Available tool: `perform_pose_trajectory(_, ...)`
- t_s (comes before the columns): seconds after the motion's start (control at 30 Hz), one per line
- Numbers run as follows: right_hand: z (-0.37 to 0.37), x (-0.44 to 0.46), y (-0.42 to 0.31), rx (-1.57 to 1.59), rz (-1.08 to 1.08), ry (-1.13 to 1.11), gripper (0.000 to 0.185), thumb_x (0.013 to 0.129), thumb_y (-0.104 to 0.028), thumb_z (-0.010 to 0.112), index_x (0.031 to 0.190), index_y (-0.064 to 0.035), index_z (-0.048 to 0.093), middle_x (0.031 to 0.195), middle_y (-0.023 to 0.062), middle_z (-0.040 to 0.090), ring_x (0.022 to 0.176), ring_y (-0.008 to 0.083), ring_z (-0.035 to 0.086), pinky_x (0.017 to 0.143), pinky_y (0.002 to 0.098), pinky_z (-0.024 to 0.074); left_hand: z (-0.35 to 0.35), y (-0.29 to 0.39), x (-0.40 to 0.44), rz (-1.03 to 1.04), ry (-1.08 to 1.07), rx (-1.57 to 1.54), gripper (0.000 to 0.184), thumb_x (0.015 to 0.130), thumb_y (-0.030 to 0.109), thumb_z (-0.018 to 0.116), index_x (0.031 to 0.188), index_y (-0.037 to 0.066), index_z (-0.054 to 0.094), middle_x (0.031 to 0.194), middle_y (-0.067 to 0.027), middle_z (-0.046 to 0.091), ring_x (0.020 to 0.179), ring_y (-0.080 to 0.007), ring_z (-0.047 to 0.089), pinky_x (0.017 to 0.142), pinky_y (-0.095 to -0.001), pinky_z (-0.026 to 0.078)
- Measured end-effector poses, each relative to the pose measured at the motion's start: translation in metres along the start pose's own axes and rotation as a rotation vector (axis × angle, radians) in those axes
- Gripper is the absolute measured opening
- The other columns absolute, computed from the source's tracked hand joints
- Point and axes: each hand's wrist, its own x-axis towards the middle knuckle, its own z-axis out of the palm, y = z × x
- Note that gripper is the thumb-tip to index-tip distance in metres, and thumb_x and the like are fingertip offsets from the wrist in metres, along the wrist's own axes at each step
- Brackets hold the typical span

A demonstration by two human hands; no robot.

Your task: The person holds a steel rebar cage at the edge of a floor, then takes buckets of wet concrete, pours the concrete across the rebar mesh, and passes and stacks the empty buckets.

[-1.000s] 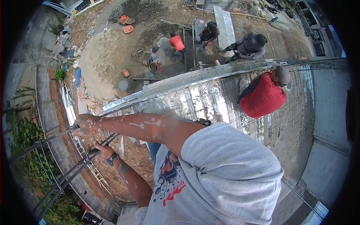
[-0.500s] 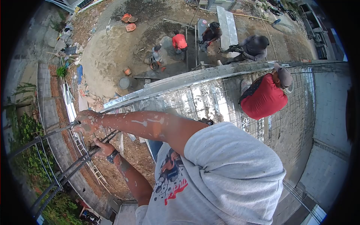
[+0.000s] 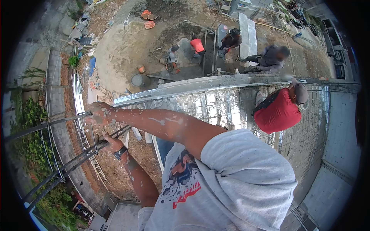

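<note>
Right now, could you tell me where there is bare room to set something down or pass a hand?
The sand looks bare between the blue sheet, the orange pans and the round drum; a hand might pass between the forearms. It is crowded where the left hand and right hand hold the steel bars.

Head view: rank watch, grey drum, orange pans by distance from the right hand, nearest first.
From the right hand:
1. Watch: on the left wrist, just below the right hand in the picture.
2. Grey drum: on the ground, past the pale ledge.
3. Orange pans: farther out on the ground, near the picture's top.
</note>
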Motion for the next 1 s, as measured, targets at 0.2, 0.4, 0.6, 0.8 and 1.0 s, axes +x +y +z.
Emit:
perform_pose_trajectory(0.2,0.012,0.002,0.009,0.177,0.024,0.049,0.050,0.079,-0.053,0.060,0.084,-0.0039,0.067,0.074,0.0125,0.063,0.067,0.0213,0.059,0.065,0.0341,0.0477,-0.004,0.046,0.000,-0.221,0.166,-0.296,0.065,0.083,0.038,0.066,0.120,-0.010,0.043,0.120,-0.0225,0.050,0.101,-0.0286,0.052,0.087,-0.0410,0.042)
perform_pose_trajectory(0.4,-0.001,-0.005,0.000,-0.019,-0.032,-0.021,0.033,0.086,-0.034,0.061,0.104,-0.0066,0.064,0.094,0.0104,0.065,0.079,0.0199,0.061,0.070,0.0315,0.0488,0.007,-0.005,0.010,-0.157,0.194,-0.316,0.111,0.075,0.044,0.071,0.134,-0.014,-0.002,0.121,-0.0313,0.046,0.105,-0.0328,0.054,0.087,-0.0437,0.046)
perform_pose_trajectory(0.6,0.016,-0.003,0.033,0.051,-0.025,-0.025,0.035,0.089,-0.041,0.055,0.110,-0.0142,0.063,0.110,0.0114,0.060,0.090,0.0231,0.060,0.077,0.0342,0.0477,-0.003,0.009,0.006,-0.445,0.048,-0.110,0.098,0.077,0.050,0.066,0.133,-0.016,0.021,0.133,-0.0339,0.035,0.111,-0.0355,0.051,0.084,-0.0457,0.047)
perform_pose_trajectory(0.8,-0.010,-0.005,-0.001,-0.020,0.093,-0.218,0.041,0.091,-0.043,0.049,0.118,-0.0137,0.058,0.115,0.0144,0.057,0.109,0.0276,0.053,0.093,0.0365,0.0408,0.020,-0.056,0.003,-0.159,0.051,0.085,0.051,0.092,0.033,0.053,0.131,0.003,0.044,0.130,-0.0228,0.046,0.120,-0.0395,0.044,0.103,-0.0434,0.031)
perform_pose_trajectory(1.0,0.002,-0.008,0.000,-0.105,-0.021,0.159,0.039,0.081,-0.042,0.059,0.083,-0.0026,0.062,0.079,0.0152,0.059,0.075,0.0279,0.058,0.068,0.0394,0.0443,0.018,-0.015,0.002,-0.351,0.202,-0.126,0.063,0.088,0.039,0.058,0.126,-0.008,0.042,0.123,-0.0281,0.047,0.111,-0.0360,0.049,0.095,-0.0435,0.040)
